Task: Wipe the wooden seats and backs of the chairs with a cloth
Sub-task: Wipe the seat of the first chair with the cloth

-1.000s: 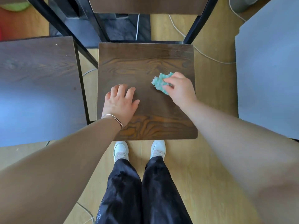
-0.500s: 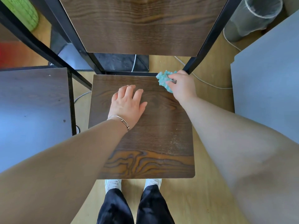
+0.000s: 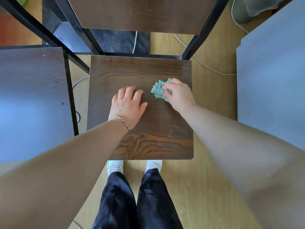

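From the head view, looking straight down, a dark brown wooden chair seat [image 3: 140,76] with swirled grain fills the middle, and everything here is placed against it. The right hand [image 3: 179,95] presses a crumpled teal cloth [image 3: 158,90] onto the seat's right half, about midway between its back and front edges. Its grip is closed, fingers and thumb curled round the bunched fabric, likely so that the wad stays together and takes pressure while rubbing. The left hand [image 3: 127,104], a thin metal bracelet [image 3: 120,120] at its wrist, lies flat on the seat's centre with its grip open, fingers straight and holding nothing, seemingly to steady the chair against the wiping push. Pale dusty specks [image 3: 173,128] show near the seat's front right, so I judge that patch not yet wiped. Beyond the seat's back edge, between black metal frame posts [image 3: 199,35], rises the wooden chair back [image 3: 142,14], untouched by the cloth. Left of the seat stands a second dark wooden seat [image 3: 33,80], apart from it
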### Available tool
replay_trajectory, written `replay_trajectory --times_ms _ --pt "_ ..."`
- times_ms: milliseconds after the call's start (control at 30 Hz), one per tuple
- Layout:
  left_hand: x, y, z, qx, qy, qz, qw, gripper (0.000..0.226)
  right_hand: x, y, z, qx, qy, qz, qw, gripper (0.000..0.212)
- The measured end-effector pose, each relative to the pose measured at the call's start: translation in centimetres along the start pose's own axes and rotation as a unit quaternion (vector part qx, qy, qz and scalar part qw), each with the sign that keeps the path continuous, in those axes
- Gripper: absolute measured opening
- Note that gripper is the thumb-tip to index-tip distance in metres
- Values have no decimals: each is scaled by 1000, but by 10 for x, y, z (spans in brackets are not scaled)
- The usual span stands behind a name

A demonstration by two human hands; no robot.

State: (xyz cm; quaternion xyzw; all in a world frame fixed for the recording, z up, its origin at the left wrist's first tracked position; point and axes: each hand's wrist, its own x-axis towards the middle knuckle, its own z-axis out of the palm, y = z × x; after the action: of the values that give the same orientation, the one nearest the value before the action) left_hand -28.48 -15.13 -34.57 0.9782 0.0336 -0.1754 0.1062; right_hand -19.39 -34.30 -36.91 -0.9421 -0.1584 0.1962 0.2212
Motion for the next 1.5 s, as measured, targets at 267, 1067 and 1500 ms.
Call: replay_trajectory --times_ms 267,1067,1500 --pt "-59 -7 20 3 -28 2 1000 51 -95 -7 47 4 -7 -31 999 16" --pt "-59 6 -1 25 -5 28 999 52 -105 -2 18 89 78 36 992 21" --pt "50 30 -18 30 18 53 998 53 64 45 -43 42 141 113 983 29"
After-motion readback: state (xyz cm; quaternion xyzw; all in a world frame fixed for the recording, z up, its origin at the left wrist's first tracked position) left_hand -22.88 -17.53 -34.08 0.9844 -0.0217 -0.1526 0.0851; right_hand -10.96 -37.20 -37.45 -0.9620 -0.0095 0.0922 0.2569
